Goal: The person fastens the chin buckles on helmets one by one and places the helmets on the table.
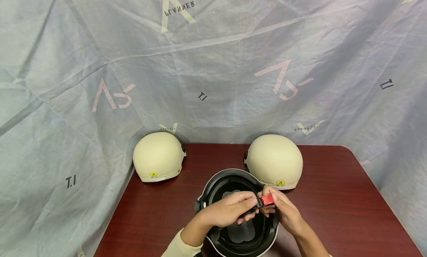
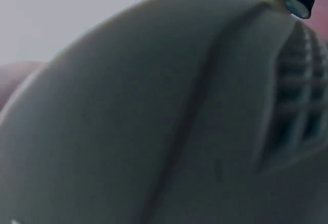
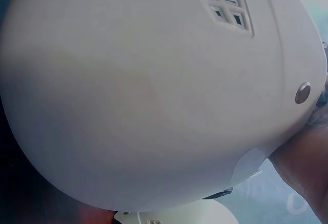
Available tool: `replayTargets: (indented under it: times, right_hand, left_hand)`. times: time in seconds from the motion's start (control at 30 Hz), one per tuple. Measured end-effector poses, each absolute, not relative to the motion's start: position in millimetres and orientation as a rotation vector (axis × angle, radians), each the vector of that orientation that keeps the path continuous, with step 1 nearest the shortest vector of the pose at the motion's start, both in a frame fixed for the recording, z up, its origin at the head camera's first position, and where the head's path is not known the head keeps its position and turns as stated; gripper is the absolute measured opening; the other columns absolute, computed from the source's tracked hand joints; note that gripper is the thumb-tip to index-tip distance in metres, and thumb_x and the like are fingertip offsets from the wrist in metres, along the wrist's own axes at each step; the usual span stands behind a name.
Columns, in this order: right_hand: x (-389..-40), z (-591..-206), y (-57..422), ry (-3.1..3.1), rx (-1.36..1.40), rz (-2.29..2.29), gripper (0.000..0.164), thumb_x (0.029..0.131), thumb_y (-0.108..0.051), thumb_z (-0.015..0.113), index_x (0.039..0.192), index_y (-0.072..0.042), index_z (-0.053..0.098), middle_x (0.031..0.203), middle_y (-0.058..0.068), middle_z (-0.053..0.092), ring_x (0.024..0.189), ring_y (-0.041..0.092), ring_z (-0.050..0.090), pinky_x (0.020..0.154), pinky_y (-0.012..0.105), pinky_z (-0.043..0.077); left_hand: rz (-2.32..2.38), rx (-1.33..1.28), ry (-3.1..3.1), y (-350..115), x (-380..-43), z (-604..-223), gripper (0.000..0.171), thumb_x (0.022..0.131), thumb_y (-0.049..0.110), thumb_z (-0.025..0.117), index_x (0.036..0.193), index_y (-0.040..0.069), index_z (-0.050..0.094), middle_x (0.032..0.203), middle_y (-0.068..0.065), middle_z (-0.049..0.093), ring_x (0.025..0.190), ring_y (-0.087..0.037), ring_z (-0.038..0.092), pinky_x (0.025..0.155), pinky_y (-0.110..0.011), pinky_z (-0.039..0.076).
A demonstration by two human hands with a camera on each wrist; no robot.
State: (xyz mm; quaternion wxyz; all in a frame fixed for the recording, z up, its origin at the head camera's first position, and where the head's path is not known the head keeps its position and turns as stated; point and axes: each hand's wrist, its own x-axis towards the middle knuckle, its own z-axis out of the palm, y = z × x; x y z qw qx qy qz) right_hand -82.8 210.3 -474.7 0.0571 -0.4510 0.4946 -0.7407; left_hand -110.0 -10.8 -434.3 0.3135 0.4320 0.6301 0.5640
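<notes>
An upturned helmet [image 1: 241, 233] shows its black padded inside at the table's near side. Above its opening, my left hand [image 1: 227, 210] pinches the black part of a strap buckle [image 1: 259, 203] between thumb and fingers. Its red part [image 1: 267, 199] is pinched by my right hand [image 1: 283, 208], and the two parts meet end to end. Both wrist views are filled by pale helmet shell, with vent slots [image 2: 302, 90] in the left one and a round rivet [image 3: 303, 93] in the right one; the fingers are hidden there.
Two cream helmets stand dome up on the dark red table [image 1: 340, 197]: one at the back left [image 1: 158, 155], the other [image 1: 275, 158] just behind my right hand. A grey printed cloth [image 1: 217, 82] hangs behind and at both sides.
</notes>
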Motion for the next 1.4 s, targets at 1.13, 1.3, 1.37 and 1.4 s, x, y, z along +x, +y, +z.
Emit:
replayTargets:
  times: [1.13, 1.3, 1.37, 1.4]
  right_hand:
    - [-82.9, -476.6, 213.0, 1.509, -1.341, -2.25, 0.033, 0.108, -0.001, 0.008, 0.094, 0.011, 0.035, 0.083, 0.024, 0.043, 0.06, 0.028, 0.032, 0.05, 0.039, 0.031]
    - [-82.7, -474.7, 212.4, 1.527, -1.316, -2.265, 0.036, 0.104, 0.004, 0.003, 0.09, 0.01, 0.035, 0.079, 0.021, 0.04, 0.059, 0.028, 0.033, 0.05, 0.041, 0.032]
    - [-82.6, -473.8, 212.3, 1.548, -1.31, -2.267, 0.037, 0.103, 0.006, 0.001, 0.088, 0.009, 0.035, 0.078, 0.021, 0.04, 0.06, 0.028, 0.033, 0.051, 0.041, 0.033]
    - [-82.4, -473.5, 212.3, 1.559, -1.307, -2.268, 0.038, 0.102, 0.006, 0.0, 0.088, 0.009, 0.036, 0.079, 0.021, 0.041, 0.06, 0.027, 0.033, 0.051, 0.041, 0.033]
  left_hand:
    - [1.499, 1.064, 1.775, -10.3, -108.4, -434.3, 0.028, 0.113, 0.017, 0.044, 0.102, -0.004, 0.06, 0.076, -0.008, 0.055, 0.059, -0.005, 0.048, 0.056, -0.02, 0.045]
    - [1.506, 1.039, 1.783, -10.7, -108.0, -434.9, 0.029, 0.114, 0.018, 0.043, 0.104, -0.004, 0.06, 0.076, -0.008, 0.055, 0.059, 0.0, 0.048, 0.056, -0.021, 0.044]
    - [1.505, 1.022, 1.794, -11.1, -107.7, -434.4, 0.03, 0.114, 0.019, 0.043, 0.105, -0.003, 0.06, 0.077, -0.006, 0.055, 0.058, 0.002, 0.048, 0.056, -0.018, 0.044]
    - [1.504, 1.015, 1.801, -11.4, -107.5, -434.2, 0.03, 0.114, 0.02, 0.044, 0.105, -0.003, 0.06, 0.077, -0.005, 0.055, 0.058, 0.002, 0.048, 0.057, -0.017, 0.044]
